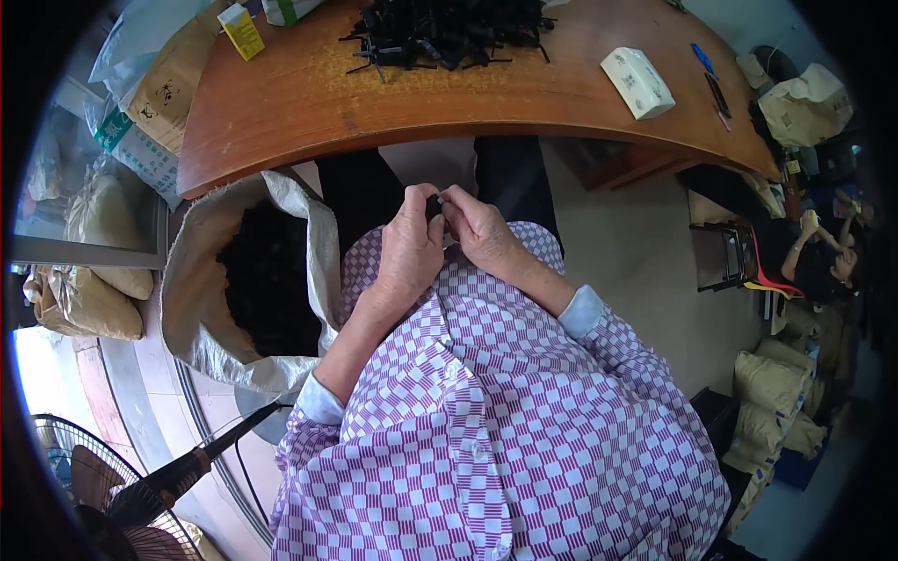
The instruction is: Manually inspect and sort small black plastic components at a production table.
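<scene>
Both hands meet in front of my lap, just short of the wooden desk (281, 117). My left hand (409, 245) is closed, its thumb and fingers pinching a small black part (432, 208). Against the same part press the curled fingers of my right hand (485, 232), with something small and pale at the fingertips. The fingers hide most of the part, so its exact kind cannot be made out. A heap of similar-looking black plastic pieces (449, 35) lies on the far side of the desk. Beside my left arm, an open white woven sack (323, 245) holds a dark mass of black pieces (267, 280).
On the desk are a yellow-and-white carton (241, 33), a white tissue pack (638, 84) and a blue-handled tool (703, 61). A fan (117, 496) stands at lower left. Bags (154, 103) crowd the left side. Another person (809, 248) sits at right, near stacked sacks (772, 383).
</scene>
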A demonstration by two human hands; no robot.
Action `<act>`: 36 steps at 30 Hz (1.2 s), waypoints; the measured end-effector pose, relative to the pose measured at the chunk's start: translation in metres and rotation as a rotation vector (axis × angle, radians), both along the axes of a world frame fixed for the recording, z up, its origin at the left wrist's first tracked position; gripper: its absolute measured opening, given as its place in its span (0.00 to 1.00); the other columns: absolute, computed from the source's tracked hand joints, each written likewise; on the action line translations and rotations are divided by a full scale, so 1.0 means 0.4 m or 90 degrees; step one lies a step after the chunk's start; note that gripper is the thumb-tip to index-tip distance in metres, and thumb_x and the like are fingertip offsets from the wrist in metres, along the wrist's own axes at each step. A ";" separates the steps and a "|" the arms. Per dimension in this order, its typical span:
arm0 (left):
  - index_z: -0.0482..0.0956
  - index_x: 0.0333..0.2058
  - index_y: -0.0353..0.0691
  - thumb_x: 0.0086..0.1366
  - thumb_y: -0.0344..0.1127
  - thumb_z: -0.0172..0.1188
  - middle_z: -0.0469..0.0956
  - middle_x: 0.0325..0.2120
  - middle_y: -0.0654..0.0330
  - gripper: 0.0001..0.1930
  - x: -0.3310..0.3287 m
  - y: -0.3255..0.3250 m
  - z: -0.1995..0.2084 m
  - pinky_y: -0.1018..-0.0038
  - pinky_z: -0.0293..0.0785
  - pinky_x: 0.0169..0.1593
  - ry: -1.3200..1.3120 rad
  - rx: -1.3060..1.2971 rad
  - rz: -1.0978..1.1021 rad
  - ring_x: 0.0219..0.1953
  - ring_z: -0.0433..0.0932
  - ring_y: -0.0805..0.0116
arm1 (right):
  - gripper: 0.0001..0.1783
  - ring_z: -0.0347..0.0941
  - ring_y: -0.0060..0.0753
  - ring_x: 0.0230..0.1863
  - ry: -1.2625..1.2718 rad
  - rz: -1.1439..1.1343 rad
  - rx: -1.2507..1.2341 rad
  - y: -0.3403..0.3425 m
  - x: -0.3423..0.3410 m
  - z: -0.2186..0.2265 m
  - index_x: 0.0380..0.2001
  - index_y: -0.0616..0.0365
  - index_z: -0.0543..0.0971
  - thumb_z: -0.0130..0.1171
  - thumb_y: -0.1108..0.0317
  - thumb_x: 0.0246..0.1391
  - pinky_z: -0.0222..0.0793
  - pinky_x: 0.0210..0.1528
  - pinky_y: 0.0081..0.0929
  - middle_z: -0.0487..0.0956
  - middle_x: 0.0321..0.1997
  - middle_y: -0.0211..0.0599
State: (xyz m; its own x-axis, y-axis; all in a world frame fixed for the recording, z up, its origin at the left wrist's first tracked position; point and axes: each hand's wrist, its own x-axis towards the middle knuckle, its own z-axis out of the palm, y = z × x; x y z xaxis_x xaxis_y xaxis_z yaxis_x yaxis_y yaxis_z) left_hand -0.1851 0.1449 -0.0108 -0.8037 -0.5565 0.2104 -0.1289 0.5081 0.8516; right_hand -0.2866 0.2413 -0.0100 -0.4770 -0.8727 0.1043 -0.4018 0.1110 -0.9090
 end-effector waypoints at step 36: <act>0.71 0.37 0.41 0.65 0.33 0.47 0.75 0.28 0.63 0.05 0.015 -0.093 -0.072 0.79 0.70 0.37 0.126 0.810 -0.079 0.32 0.75 0.73 | 0.06 0.55 0.09 0.15 -0.277 -0.008 -0.117 -0.184 -0.145 0.136 0.35 0.57 0.72 0.49 0.68 0.61 0.49 0.15 0.12 0.69 0.20 0.24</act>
State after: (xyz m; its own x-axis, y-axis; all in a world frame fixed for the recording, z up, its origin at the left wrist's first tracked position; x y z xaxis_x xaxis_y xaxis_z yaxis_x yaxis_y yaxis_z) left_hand -0.1790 0.1076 -0.0396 -0.8805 -0.3766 -0.2880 0.0439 -0.6696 0.7414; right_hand -0.3446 0.1678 0.0443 -0.5214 -0.8521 0.0448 0.0214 -0.0655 -0.9976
